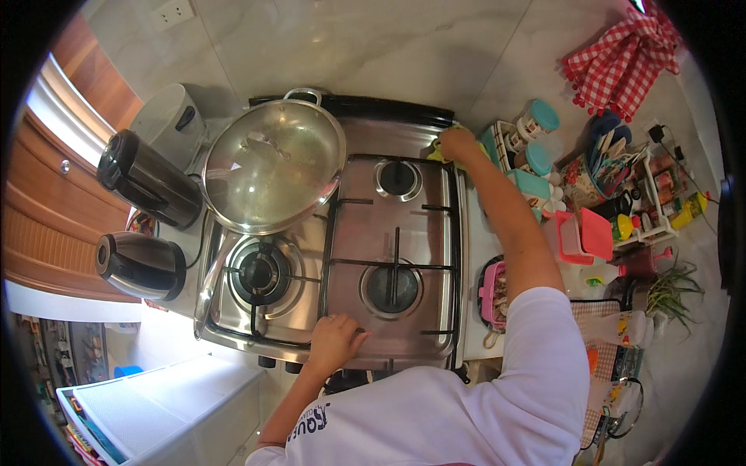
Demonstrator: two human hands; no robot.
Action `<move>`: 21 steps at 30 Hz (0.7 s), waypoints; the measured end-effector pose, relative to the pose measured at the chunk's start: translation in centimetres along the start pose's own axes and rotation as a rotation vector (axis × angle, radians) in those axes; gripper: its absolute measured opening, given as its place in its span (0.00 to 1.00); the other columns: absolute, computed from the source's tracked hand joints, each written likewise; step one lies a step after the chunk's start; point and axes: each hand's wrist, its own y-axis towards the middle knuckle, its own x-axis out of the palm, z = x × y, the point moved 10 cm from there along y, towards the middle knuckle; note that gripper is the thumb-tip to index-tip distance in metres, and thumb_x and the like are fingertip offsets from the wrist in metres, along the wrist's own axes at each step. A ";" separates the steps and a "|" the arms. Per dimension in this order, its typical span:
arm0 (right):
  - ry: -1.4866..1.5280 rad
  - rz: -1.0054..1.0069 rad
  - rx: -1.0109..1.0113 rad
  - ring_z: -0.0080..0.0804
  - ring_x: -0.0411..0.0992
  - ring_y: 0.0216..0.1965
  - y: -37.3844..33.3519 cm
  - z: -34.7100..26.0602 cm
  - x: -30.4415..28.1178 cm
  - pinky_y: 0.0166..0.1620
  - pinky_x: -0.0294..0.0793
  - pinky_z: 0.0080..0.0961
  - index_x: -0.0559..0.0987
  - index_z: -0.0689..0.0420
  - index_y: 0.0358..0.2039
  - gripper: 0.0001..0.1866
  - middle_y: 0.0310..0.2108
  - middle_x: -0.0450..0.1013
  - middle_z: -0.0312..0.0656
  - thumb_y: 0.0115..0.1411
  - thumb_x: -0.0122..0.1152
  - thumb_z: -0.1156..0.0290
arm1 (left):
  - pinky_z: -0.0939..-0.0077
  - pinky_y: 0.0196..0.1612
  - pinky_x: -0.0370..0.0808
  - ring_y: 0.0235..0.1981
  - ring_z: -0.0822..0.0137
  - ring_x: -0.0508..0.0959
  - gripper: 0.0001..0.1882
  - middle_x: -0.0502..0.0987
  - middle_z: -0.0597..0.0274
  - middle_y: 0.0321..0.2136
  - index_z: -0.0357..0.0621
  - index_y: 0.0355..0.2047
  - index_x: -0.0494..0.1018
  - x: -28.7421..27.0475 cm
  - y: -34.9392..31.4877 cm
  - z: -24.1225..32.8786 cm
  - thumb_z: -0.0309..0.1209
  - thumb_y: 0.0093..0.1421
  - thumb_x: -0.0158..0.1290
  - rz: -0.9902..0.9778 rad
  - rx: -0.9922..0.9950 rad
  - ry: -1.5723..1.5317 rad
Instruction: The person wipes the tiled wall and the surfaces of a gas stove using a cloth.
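My right hand [460,146] reaches to the far right corner of the steel gas stove [373,138], closed on a yellow-green cloth [436,151] pressed against the stove's back edge. My left hand [337,342] rests at the stove's front edge, beside the end of a black pan grate [327,268], fingers loosely spread and holding nothing. Two right burners, the back burner [398,179] and the front burner [391,290], lie between my hands. A large steel pan with a domed lid [264,179] covers the back left. The front left burner [260,273] shows uncovered.
Left of the stove stand a black thermos jug [148,179], an electric kettle [140,266] and a white appliance [169,124]. To the right are teal-lidded jars [538,116], a red container [587,237] and a pink basket [489,291]. A checkered cloth [622,62] hangs on the wall.
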 end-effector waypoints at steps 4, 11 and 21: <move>0.328 0.248 -0.150 0.44 0.69 0.47 0.6 -4.7 -3.5 0.49 0.68 0.38 0.76 0.53 0.44 0.20 0.46 0.71 0.46 0.48 0.57 0.66 | 0.65 0.30 0.66 0.27 0.58 0.72 0.11 0.71 0.60 0.22 0.45 0.22 0.73 0.1 0.5 0.2 0.39 0.48 0.59 -0.036 -0.008 0.010; 0.218 0.265 -0.123 0.47 0.65 0.52 0.9 -10.6 -3.4 0.53 0.65 0.46 0.71 0.47 0.52 0.26 0.56 0.64 0.41 0.49 0.56 0.65 | 0.65 0.31 0.65 0.25 0.57 0.70 0.11 0.70 0.61 0.20 0.46 0.24 0.73 0.6 -0.5 -0.8 0.38 0.48 0.60 -0.044 -0.044 0.011; 0.292 0.029 0.270 0.45 0.73 0.42 -0.7 1.0 -1.3 0.45 0.72 0.36 0.78 0.56 0.40 0.20 0.40 0.74 0.50 0.47 0.56 0.63 | 0.65 0.30 0.67 0.25 0.58 0.72 0.12 0.70 0.61 0.20 0.45 0.22 0.72 0.3 -0.1 -0.2 0.39 0.49 0.59 -0.021 -0.006 0.017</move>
